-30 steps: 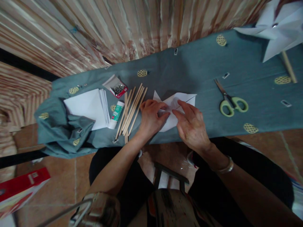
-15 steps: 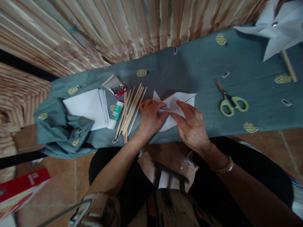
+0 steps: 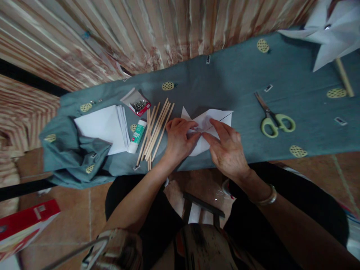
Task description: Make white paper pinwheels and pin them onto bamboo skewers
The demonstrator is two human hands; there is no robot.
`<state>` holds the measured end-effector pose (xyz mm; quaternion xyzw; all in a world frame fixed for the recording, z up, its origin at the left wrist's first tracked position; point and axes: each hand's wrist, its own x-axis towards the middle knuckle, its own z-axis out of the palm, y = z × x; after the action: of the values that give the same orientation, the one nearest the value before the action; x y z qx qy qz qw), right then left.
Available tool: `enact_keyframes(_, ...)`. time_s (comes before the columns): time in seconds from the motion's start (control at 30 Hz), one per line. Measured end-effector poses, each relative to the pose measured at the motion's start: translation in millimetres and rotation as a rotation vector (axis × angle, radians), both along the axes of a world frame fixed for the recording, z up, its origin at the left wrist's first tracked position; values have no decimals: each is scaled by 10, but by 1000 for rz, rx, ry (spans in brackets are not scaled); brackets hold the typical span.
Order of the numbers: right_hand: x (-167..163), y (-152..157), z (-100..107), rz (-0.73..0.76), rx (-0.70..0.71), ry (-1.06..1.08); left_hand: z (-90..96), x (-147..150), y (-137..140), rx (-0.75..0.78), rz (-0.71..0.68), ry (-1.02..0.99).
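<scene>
Head view: the right hand has edged its thumb nearer the left hand. Each grip holds the folded white paper, apparently steadying its middle.

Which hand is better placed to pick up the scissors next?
Likely the right hand: the scissors lie to its right, closer to it than to the left hand. Both hands are on the white paper, so either must leave it.
</scene>
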<state>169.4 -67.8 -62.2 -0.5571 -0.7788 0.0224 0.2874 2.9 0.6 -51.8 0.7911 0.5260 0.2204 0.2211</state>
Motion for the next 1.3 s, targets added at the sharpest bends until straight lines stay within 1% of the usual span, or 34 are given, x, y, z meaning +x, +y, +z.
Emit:
enact_keyframes(0.4,-2,1,-11,-9,47,-40,8,11,-4,0,-6,-25)
enact_keyframes(0.57,-5,9,-25,-9,-2,-11,3,6,0,-2,-1,-14)
enact_keyframes(0.63,-7,15,-25,-8,-11,-1,20,-4,-7,5,-19,-11)
enact_keyframes(0.7,-10,21,-24,-8,-13,-7,51,-20,-26,43,-50,-16)
enact_keyframes(0.83,-5,28,-21,-12,1,-48,102,-63,-101,171,-113,6)
enact_keyframes(0.97,12,28,-10,-6,7,-80,87,-88,-170,244,-217,42)
enact_keyframes(1.03,18,28,1,-4,0,-88,74,-91,-186,272,-234,43)
enact_keyframes(1.17,18,30,15,-11,-36,-88,76,-104,-179,290,-219,34)
enact_keyframes(1.3,31,29,35,-2,-72,-78,49,-166,-132,252,-138,-28)
